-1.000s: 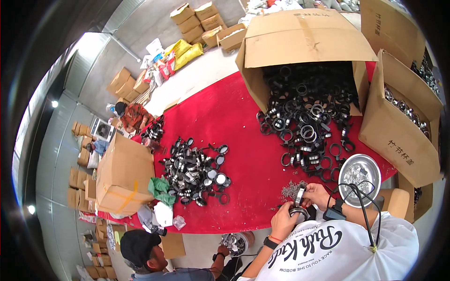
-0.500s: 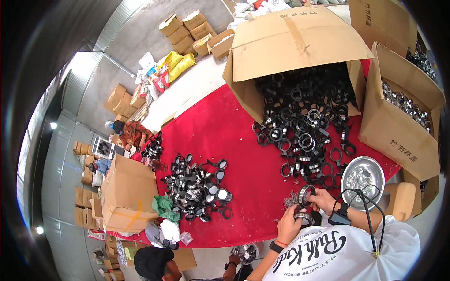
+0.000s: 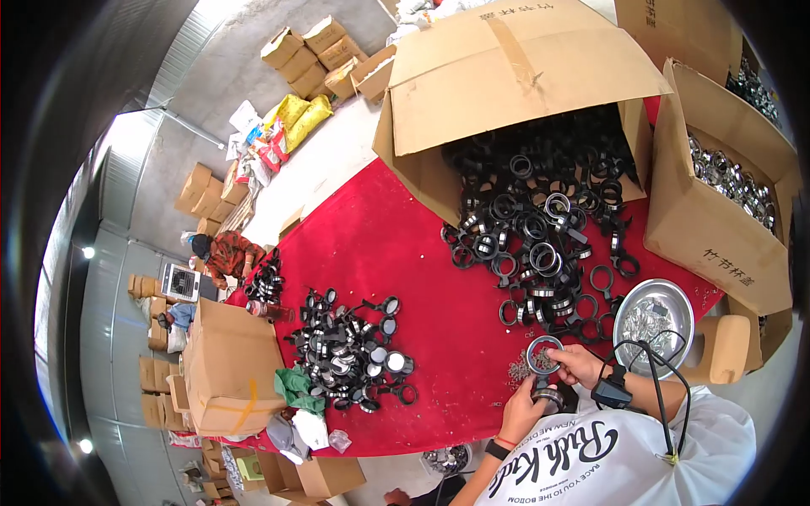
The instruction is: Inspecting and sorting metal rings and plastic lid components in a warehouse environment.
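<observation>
- The black-and-silver ring has been turned by the right hand: tilted half a second ago, its opening is now presented toward the camera as a nearly full circle
- This ring is located between 9 and 10 o'clock from the right hand, over the red cloth; its edge is pinched between thumb and fingers
- A second ring is grasped by the left hand, at 2 o'clock from it, with little change of position; the exact finger placement is partly hidden and cannot be told
- As judged, access to the inside of the first ring has been eased by the turn; no joining of the rings can be seen
- Small metal pieces are scattered at 12 o'clock from the left hand
- A heap of ring parts is found at 12 o'clock from both hands, and a metal bowl at 2 o'clock
</observation>
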Demonstrator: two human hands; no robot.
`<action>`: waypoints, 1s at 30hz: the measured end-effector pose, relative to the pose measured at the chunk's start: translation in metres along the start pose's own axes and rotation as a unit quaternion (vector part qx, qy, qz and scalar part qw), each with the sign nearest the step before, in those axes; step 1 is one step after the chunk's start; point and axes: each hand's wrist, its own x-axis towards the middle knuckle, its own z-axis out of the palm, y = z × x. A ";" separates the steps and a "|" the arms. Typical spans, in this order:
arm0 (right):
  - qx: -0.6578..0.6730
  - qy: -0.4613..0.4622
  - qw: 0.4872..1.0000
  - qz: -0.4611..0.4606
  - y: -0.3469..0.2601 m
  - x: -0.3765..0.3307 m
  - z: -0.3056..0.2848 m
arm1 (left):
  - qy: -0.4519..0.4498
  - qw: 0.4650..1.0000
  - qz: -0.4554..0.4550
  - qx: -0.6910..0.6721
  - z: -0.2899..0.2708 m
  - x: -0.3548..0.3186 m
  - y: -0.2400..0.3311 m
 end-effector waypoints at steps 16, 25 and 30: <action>-0.162 -0.048 0.980 -0.100 -0.090 0.062 -0.044 | 0.000 0.993 -0.043 -0.112 -0.005 0.070 -0.014; -0.566 0.240 0.692 -0.377 -0.223 0.162 -0.056 | 0.025 0.981 -0.110 -0.156 -0.005 0.114 -0.025; -0.536 0.300 0.687 -0.387 -0.256 0.236 -0.069 | 0.038 0.959 -0.144 -0.241 -0.014 0.154 -0.041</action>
